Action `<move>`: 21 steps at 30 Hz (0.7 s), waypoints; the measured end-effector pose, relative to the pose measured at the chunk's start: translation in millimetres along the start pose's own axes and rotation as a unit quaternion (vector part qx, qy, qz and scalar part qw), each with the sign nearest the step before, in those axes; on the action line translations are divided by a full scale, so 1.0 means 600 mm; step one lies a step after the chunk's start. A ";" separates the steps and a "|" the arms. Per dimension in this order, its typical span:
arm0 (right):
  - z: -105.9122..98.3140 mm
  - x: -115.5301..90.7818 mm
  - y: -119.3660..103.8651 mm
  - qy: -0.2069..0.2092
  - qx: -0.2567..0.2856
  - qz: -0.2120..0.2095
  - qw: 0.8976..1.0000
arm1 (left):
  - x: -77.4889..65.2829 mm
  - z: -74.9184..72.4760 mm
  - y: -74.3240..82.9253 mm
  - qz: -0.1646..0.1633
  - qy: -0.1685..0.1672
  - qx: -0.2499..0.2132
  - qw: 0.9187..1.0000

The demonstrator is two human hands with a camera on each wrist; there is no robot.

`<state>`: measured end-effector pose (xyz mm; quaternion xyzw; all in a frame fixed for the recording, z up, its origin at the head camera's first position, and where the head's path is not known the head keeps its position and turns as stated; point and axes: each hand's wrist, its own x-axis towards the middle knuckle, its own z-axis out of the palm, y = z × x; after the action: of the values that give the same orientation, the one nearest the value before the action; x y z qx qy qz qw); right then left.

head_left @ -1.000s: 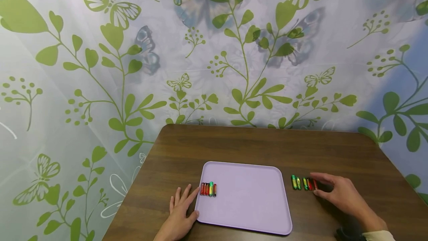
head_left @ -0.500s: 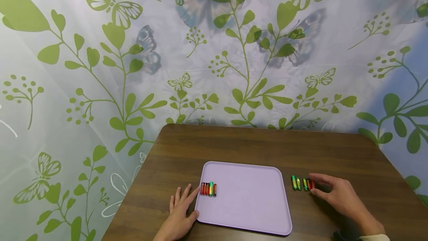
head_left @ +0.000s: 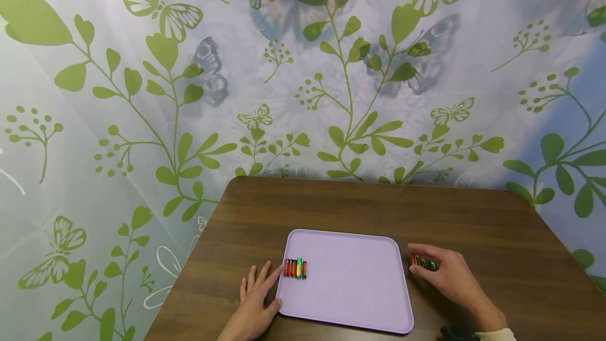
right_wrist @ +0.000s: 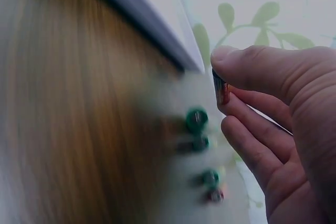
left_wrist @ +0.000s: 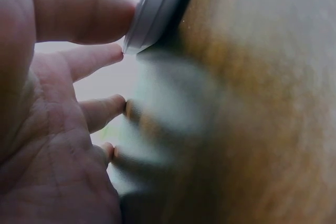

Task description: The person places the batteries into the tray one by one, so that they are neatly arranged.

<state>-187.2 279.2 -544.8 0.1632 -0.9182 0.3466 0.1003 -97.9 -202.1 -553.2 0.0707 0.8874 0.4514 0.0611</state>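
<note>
A red battery (right_wrist: 224, 95) is being pinched in the fingers of the right hand (head_left: 450, 273), just beside the lilac tray's (head_left: 350, 283) right edge. Other batteries (right_wrist: 197, 120) are lying nearby on the table (head_left: 360, 204). The left hand (head_left: 252, 304), fingers extended, is touching the tray's left rim.

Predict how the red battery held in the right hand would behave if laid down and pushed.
The red battery would probably roll sideways, being a round cylinder. Its casing looks smooth, so it might slip. It is likely stiff: pinched by the right hand, it shows no visible bend.
</note>
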 end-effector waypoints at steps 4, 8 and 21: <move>0.019 0.010 -0.025 -0.005 0.014 -0.002 1.000 | -0.001 0.000 -0.002 0.001 0.001 -0.003 1.000; 0.040 0.020 -0.048 -0.002 0.029 -0.011 1.000 | -0.001 -0.001 -0.001 0.002 0.002 -0.002 1.000; 0.120 0.068 -0.124 -0.008 0.099 -0.083 0.992 | -0.003 -0.001 0.001 0.005 0.006 0.004 1.000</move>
<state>-202.7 169.1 -540.9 0.2506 -0.8632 0.4255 0.1049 -96.2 -202.5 -552.3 0.0729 0.8894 0.4481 0.0535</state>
